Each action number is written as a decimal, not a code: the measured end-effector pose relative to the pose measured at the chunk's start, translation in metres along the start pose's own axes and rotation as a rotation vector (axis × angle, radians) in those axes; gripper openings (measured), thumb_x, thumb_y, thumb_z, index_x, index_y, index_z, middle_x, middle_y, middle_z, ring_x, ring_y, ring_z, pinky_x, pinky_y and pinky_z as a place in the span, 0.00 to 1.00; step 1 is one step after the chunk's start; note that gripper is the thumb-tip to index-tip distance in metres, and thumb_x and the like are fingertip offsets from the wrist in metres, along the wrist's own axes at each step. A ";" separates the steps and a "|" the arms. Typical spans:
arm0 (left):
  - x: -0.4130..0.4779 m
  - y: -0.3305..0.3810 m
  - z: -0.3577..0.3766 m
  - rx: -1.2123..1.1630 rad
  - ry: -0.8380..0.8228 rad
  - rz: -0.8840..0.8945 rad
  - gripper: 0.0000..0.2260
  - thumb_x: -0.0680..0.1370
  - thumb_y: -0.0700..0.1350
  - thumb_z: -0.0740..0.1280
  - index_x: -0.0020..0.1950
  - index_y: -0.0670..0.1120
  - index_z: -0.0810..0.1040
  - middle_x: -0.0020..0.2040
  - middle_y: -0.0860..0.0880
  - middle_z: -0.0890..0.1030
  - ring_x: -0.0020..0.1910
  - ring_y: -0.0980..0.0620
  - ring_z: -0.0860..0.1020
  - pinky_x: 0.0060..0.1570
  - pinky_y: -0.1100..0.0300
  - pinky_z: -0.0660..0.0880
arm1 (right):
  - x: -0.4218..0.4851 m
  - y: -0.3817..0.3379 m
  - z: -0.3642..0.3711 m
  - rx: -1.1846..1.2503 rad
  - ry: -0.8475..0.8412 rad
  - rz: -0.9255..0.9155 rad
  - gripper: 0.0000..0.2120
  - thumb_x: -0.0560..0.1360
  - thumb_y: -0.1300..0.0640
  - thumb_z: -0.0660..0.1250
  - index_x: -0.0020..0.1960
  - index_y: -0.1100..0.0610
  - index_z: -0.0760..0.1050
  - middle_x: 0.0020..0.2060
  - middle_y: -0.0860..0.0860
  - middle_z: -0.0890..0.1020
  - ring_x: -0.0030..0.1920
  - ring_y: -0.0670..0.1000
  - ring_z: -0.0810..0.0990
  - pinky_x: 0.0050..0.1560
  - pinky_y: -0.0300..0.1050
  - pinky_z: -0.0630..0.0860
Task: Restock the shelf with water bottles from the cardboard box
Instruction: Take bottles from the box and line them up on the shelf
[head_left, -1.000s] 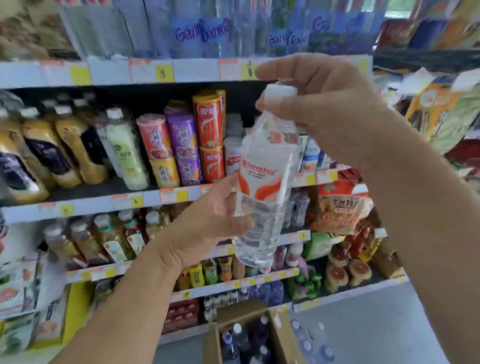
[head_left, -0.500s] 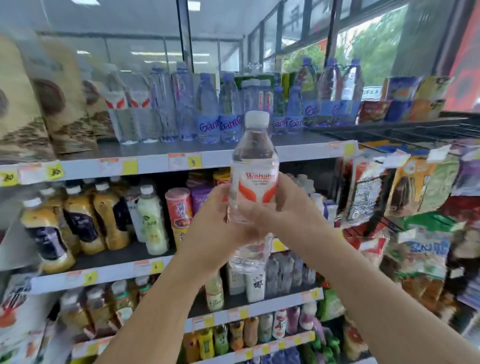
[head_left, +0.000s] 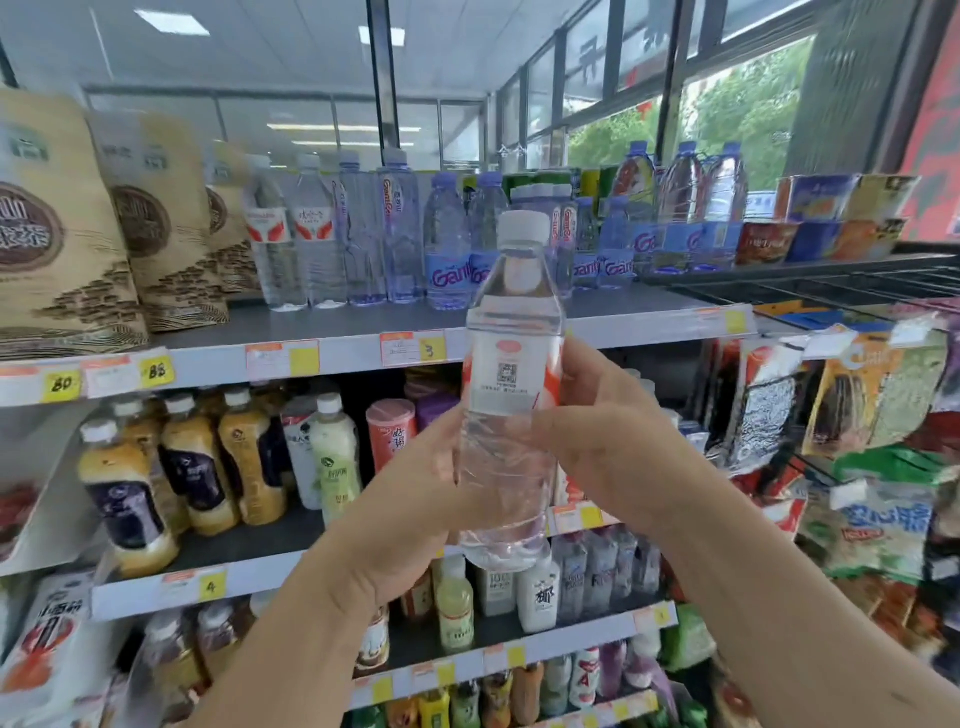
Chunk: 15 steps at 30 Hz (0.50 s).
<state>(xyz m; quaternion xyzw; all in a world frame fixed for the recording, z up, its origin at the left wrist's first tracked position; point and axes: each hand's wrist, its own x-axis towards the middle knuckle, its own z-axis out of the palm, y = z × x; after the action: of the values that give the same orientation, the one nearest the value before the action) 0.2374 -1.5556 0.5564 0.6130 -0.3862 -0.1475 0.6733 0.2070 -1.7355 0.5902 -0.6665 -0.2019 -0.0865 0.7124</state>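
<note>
Upright, the water bottle (head_left: 511, 395) sits gripped between left hand (head_left: 415, 514) and right hand (head_left: 618, 457).

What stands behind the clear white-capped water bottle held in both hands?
Behind the held water bottle: purple-labelled water bottles on the grey top shelf, then its front edge lower down. Goods behind its label, the left hand and right hand are covered.

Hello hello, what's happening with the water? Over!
Left hand and right hand grip bottle, upright. Top shelf ahead, front strip bare. Nothing between.
</note>
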 end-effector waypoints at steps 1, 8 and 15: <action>0.002 -0.002 0.001 0.047 0.082 0.007 0.27 0.65 0.44 0.79 0.61 0.62 0.79 0.58 0.52 0.84 0.57 0.51 0.83 0.47 0.63 0.80 | 0.003 -0.001 0.002 -0.035 0.011 -0.012 0.25 0.64 0.60 0.77 0.60 0.52 0.78 0.54 0.57 0.84 0.55 0.60 0.82 0.58 0.61 0.77; 0.030 -0.013 0.020 0.419 0.514 0.070 0.31 0.65 0.51 0.79 0.58 0.72 0.68 0.53 0.64 0.82 0.52 0.66 0.81 0.44 0.68 0.79 | 0.022 0.002 0.012 -0.389 0.236 -0.056 0.23 0.63 0.45 0.78 0.54 0.38 0.72 0.44 0.37 0.84 0.42 0.37 0.83 0.42 0.37 0.77; 0.042 -0.008 0.001 0.290 0.352 -0.019 0.41 0.62 0.66 0.79 0.71 0.72 0.64 0.70 0.62 0.75 0.71 0.60 0.71 0.66 0.51 0.73 | 0.049 0.001 -0.028 -0.156 0.103 -0.038 0.27 0.63 0.53 0.79 0.58 0.41 0.74 0.46 0.51 0.86 0.47 0.53 0.86 0.55 0.58 0.79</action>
<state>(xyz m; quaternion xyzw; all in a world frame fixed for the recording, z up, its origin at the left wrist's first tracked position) 0.2670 -1.5861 0.5632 0.7231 -0.2743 0.0124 0.6338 0.2570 -1.7562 0.6078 -0.7108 -0.1701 -0.1497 0.6660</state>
